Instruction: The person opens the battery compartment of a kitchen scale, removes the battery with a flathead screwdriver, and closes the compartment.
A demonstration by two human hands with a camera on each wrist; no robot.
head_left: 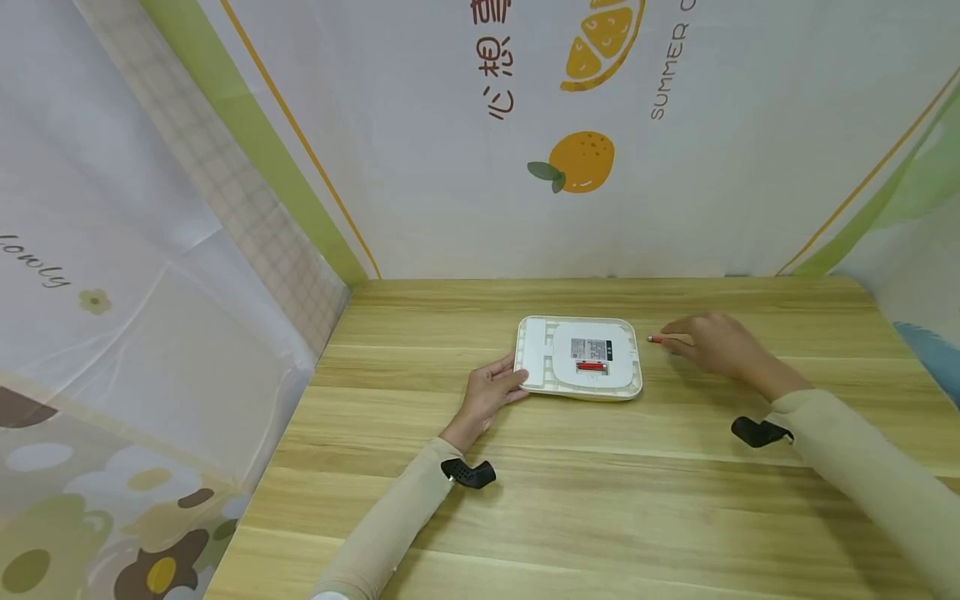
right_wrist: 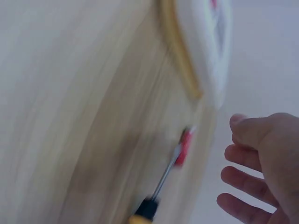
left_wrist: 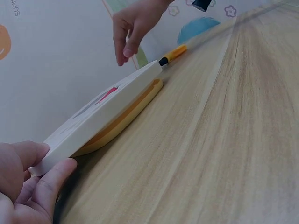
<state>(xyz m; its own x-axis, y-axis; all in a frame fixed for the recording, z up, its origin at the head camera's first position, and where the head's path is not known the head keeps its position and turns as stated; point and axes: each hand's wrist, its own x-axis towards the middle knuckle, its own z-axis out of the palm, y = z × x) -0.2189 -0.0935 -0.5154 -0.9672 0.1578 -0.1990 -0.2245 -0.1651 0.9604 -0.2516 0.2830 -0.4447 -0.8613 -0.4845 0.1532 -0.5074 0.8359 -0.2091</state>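
An upside-down white kitchen scale [head_left: 536, 354] shows its label and a red battery [head_left: 592, 367] in the small compartment of its underside. My left hand [head_left: 487, 393] grips the scale's left edge, thumb above and fingers below. A yellow platform [left_wrist: 135, 109] shows beneath the white body in the left wrist view. To the scale's right, my right hand [head_left: 716, 343] hovers, fingers loosely bent and nothing between them. Under it on the table lies another red battery [right_wrist: 183, 148], beside the shaft tip of a screwdriver [right_wrist: 164, 182] with a yellow and black handle.
The wooden table [head_left: 600, 500] ends at the back against a printed cloth [head_left: 450, 208] with fruit drawings. Another cloth [head_left: 225, 350] hangs along the left side. Black wrist cameras [head_left: 468, 473] sit on both sleeves.
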